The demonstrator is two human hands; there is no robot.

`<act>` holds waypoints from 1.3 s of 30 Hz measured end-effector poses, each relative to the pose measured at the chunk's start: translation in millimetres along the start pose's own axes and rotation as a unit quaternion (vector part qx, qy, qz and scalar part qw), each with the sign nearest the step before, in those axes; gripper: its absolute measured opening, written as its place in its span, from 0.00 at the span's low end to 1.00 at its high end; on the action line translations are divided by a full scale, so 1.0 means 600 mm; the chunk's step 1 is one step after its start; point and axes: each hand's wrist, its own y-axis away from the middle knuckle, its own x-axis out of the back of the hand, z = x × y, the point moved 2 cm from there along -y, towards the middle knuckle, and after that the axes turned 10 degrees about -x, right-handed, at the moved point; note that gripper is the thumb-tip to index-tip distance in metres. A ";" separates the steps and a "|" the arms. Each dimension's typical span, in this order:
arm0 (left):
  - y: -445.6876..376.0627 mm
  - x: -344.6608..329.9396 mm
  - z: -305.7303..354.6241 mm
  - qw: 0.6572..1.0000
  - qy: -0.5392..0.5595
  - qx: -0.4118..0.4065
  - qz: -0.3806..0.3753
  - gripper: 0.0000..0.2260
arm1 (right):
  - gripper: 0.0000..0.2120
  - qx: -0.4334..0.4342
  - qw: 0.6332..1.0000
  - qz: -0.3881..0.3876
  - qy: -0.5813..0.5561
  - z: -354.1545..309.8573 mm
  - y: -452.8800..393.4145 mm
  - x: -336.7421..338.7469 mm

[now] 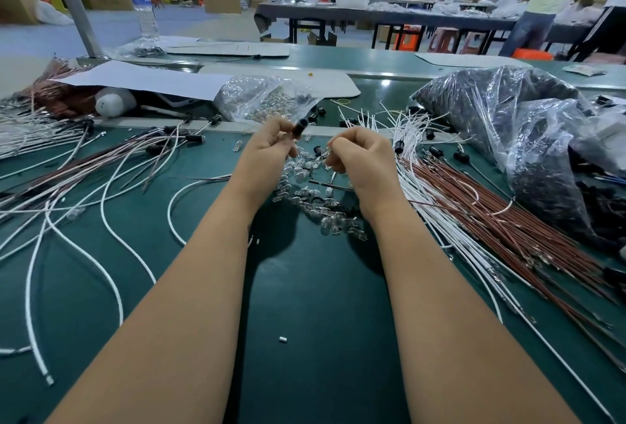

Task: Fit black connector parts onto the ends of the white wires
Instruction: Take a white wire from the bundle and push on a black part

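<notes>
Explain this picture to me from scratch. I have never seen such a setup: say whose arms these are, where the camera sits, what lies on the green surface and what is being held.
There is no machine here. One camera worn on a person's head looks forward and down, so the two bare arms belong to the wearer. The left hand pinches a small black connector part at its fingertips. The right hand is curled round something small and clear, seemingly a little glass bulb; its grip hides most of it. Below the hands, on the green table, lies a pile of clear bulbs. Loose white wires spread out on the left, and a bundle of white and brown wires lies on the right. Clear plastic bags of black parts sit far right.
</notes>
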 end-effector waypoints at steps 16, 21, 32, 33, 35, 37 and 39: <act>0.009 -0.008 -0.001 0.994 -0.092 -0.029 -0.041 0.07 | 0.09 -0.043 0.993 -0.002 -0.113 0.001 -0.007 0.007; 0.007 -0.008 -0.003 0.993 -0.103 -0.035 -0.041 0.08 | 0.10 -0.028 0.996 -0.003 -0.081 0.003 -0.006 0.005; 0.008 -0.009 -0.001 0.991 -0.124 -0.045 -0.020 0.05 | 0.09 -0.021 0.999 0.002 -0.050 0.014 -0.011 0.000; 0.008 -0.009 -0.001 0.991 -0.128 -0.045 -0.018 0.04 | 0.09 -0.027 0.998 0.005 -0.054 0.016 -0.012 -0.001; 0.008 -0.009 0.002 0.988 -0.142 -0.052 -0.012 0.03 | 0.08 -0.040 0.997 0.004 -0.058 0.018 -0.012 -0.003; 0.009 -0.007 0.005 0.991 -0.125 -0.054 -0.002 0.02 | 0.08 -0.053 0.997 -0.001 -0.062 0.020 -0.010 -0.005; 0.009 -0.006 0.008 0.994 -0.099 -0.053 0.005 0.02 | 0.08 -0.064 0.996 -0.004 -0.066 0.022 -0.009 -0.006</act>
